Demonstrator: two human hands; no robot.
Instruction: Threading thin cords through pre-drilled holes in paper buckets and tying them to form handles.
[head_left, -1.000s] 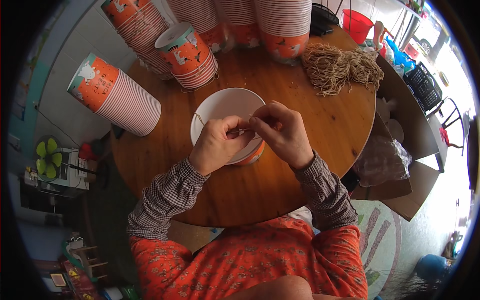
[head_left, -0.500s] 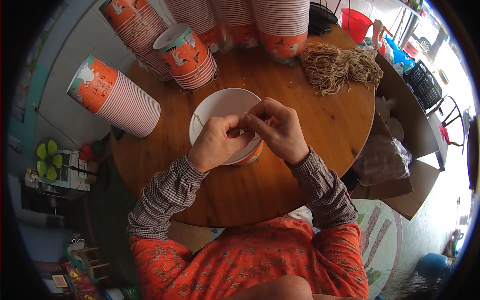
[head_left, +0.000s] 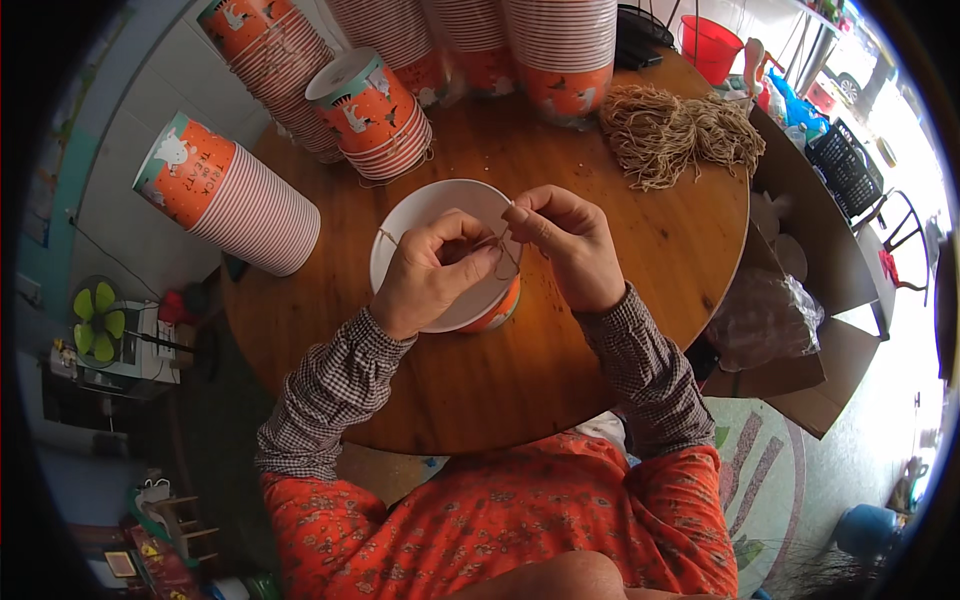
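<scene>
Above the white-lined bucket (head_left: 445, 197) on the wooden surface (head_left: 620, 265), left hand (head_left: 425, 275) and right hand (head_left: 575, 245) both have fingers pinched on thin twine (head_left: 504, 250). Hands hide part of the bucket's mouth. 1 bucket stack (head_left: 240, 205) at left, wrapped stacks (head_left: 560, 50) behind, twine bundle (head_left: 680, 140) far right. Carton (head_left: 825, 240) beside surface.

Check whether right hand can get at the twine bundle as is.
Probably yes: the twine bundle lies on the table beyond the right hand, with nothing standing between. That hand seems to pinch a thin strand over the bucket, though, so it may need to let go first.
</scene>
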